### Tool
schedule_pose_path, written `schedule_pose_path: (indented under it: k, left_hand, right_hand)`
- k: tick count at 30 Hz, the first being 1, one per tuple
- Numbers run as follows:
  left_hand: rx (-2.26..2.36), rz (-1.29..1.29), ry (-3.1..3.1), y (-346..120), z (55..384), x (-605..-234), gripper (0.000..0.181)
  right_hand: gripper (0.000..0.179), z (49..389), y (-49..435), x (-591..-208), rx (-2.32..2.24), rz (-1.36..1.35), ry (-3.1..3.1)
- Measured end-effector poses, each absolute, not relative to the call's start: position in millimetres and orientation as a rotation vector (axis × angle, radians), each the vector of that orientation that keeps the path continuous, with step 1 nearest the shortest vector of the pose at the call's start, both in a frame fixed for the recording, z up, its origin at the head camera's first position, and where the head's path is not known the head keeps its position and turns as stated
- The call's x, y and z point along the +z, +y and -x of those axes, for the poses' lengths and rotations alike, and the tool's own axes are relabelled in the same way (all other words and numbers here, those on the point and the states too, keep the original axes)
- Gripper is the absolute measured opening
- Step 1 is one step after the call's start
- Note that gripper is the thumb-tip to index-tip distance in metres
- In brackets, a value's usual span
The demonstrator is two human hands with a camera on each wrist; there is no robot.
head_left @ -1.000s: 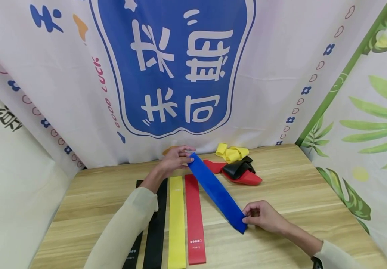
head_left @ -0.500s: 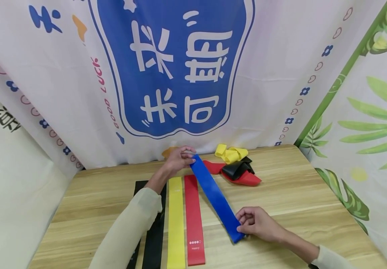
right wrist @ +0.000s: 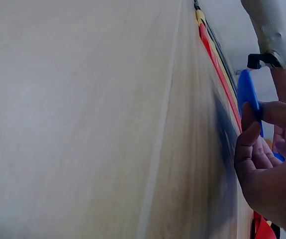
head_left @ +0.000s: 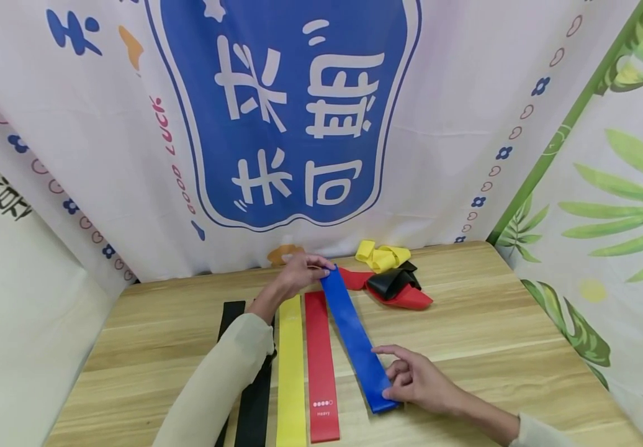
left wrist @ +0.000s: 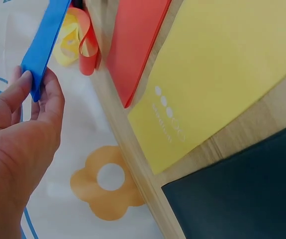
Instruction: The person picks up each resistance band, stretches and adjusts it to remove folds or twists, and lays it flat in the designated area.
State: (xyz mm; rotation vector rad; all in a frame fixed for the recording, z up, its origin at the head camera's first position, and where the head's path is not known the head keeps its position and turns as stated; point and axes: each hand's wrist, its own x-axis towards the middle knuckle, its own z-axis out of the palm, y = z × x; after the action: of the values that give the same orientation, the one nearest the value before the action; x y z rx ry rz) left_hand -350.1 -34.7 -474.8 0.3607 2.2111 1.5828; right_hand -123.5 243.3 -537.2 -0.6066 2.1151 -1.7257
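Note:
A flat blue resistance band (head_left: pixel 355 338) stretches slantwise between my two hands, just right of the red band. My left hand (head_left: pixel 301 273) pinches its far end between thumb and fingers, as the left wrist view also shows (left wrist: pixel 33 119). At the near end my right hand (head_left: pixel 419 382) holds the band's right edge, thumb on top and index finger reaching along it. In the right wrist view the blue band (right wrist: pixel 248 97) is raised off the table, with a shadow below. Left of it lie a red band (head_left: pixel 321 372) marked "Heavy", a yellow band (head_left: pixel 292 372) and black bands (head_left: pixel 254 397).
Behind the blue band, a loose heap holds a yellow band (head_left: pixel 383 256), a black band (head_left: pixel 391 284) and a red band (head_left: pixel 411 298). The wooden table (head_left: pixel 483 310) ends at a printed cloth (head_left: pixel 433 186) along the back.
The blue band's near end has swung left and toward the front, and its far end has shifted slightly right. My right index finger has straightened along the band's edge.

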Motion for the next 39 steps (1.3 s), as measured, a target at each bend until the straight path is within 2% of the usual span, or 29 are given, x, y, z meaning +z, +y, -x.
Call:
schedule_pose_path:
  k: [5,8,23,30,39]
  left_hand:
    - [1.529,-0.427,2.257,-30,347,-477,0.02]
    - [1.512,-0.425,2.247,-28,346,-479,0.021]
    - [1.376,-0.501,2.274,-24,348,-489,0.034]
    - [1.382,-0.505,2.284,-25,347,-500,0.032]
    - [1.32,-0.551,2.365,-24,349,-508,0.031]
  right_hand:
    - [0.04,121,237,-537,-1.695,0.615,2.052]
    - [0.034,117,232,-536,-1.675,0.596,2.017]
    - [0.032,108,211,-534,-1.655,0.439,1.973]
    - [0.03,106,202,-533,-1.63,0.466,1.997]
    - [0.03,104,196,-530,-1.629,0.372,1.991]
